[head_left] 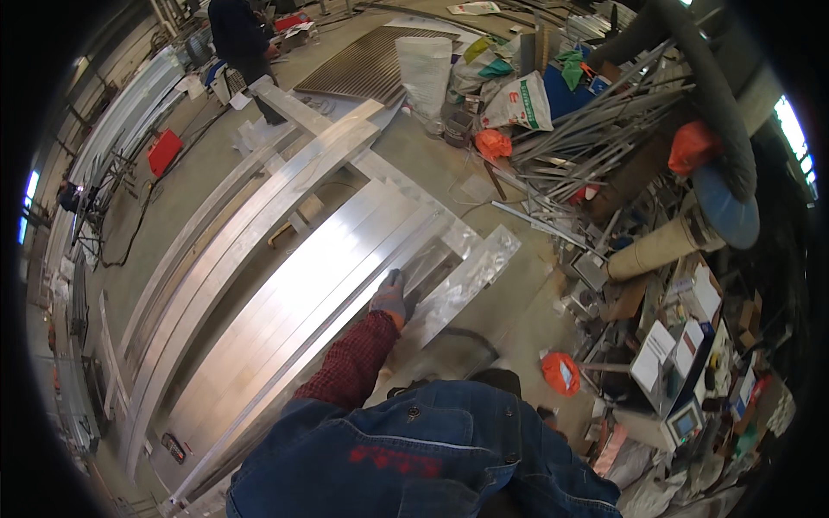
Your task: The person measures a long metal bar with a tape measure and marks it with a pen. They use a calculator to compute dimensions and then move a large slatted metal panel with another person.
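My left hand (390, 300), in a grey work glove, rests at the near right edge of a long silvery metal panel (302, 259). Its fingers stretch forward along the metal strip, and nothing shows in its grasp. A red checked sleeve covers that forearm. The panel consists of flat strips side by side and lies across metal beams. Just right of the hand, a wide beam (471, 276) partly wrapped in clear film runs diagonally. My right hand is hidden; only the blue denim jacket shows on that side. A small dark handheld device (174, 447) sits on the panel's near left end.
Long beams (250, 203) lie left of the panel. Thin metal offcuts (596, 142) and white sacks (518, 104) are heaped at far right. An orange bag (560, 373) and a boxy machine (669, 388) stand right. A person in dark clothes (237, 39) is at far left, near a red case (164, 153).
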The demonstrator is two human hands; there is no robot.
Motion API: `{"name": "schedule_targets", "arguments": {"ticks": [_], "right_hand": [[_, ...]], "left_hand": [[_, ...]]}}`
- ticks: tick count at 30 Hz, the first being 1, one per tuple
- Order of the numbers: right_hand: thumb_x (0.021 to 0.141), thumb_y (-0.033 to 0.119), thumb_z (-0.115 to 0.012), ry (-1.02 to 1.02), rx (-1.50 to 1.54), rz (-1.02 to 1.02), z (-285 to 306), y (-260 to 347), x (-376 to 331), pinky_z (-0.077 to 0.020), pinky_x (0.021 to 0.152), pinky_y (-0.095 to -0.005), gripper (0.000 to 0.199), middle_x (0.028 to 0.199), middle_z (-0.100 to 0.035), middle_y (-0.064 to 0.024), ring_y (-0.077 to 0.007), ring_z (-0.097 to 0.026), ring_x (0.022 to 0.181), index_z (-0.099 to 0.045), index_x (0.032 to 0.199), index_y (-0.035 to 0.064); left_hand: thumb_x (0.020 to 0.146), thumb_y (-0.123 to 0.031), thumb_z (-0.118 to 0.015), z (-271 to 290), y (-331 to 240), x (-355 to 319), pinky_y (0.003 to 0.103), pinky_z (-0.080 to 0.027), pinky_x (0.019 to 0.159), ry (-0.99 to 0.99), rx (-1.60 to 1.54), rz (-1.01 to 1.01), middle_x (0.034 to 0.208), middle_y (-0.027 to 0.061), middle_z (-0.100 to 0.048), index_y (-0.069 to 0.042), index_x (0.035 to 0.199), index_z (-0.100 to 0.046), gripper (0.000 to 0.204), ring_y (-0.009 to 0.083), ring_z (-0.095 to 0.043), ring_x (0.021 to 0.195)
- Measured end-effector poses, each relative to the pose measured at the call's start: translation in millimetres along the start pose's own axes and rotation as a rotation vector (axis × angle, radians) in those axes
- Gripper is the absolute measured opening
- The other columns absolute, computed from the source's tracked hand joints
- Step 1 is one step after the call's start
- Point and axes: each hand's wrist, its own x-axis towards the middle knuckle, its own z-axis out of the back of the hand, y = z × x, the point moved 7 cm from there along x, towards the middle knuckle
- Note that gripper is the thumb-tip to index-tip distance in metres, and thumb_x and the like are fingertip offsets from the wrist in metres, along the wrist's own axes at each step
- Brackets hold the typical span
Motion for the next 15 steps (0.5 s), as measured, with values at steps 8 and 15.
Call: {"name": "schedule_targets", "arguments": {"ticks": [8, 15], "right_hand": [[0.098, 0.019, -0.068, 0.143, 0.021, 0.118, 111.4, -40.3, 214.9, -0.061, 0.085, -0.0518, 0.019, 0.108, -0.078, -0.0236, -0.0424, -0.076, 0.098, -0.079, 0.102, 0.0049], [0.102, 0.021, -0.062, 0.063, -0.251, 0.351, 336.0, -83.7, 434.6, -0.0601, 0.086, -0.0524, 0.025, 0.111, -0.077, -0.0241, -0.0415, -0.076, 0.099, -0.079, 0.107, 0.0042]], "left_hand": [[0.105, -0.055, -0.064, -22.7, 21.0, 145.2, 0.044, -0.044, 0.126, -0.171, 0.101, 0.479, 0.166, 0.0254, -0.049, 0.002, 0.154, -0.057, 0.075, 0.0411, -0.051, 0.151], [0.101, -0.048, -0.071, -37.6, -44.4, 208.8, 0.048, -0.049, 0.119, -0.281, 0.039, 0.663, 0.154, 0.0294, -0.058, 0.007, 0.148, -0.06, 0.074, 0.0465, -0.058, 0.14]]}}
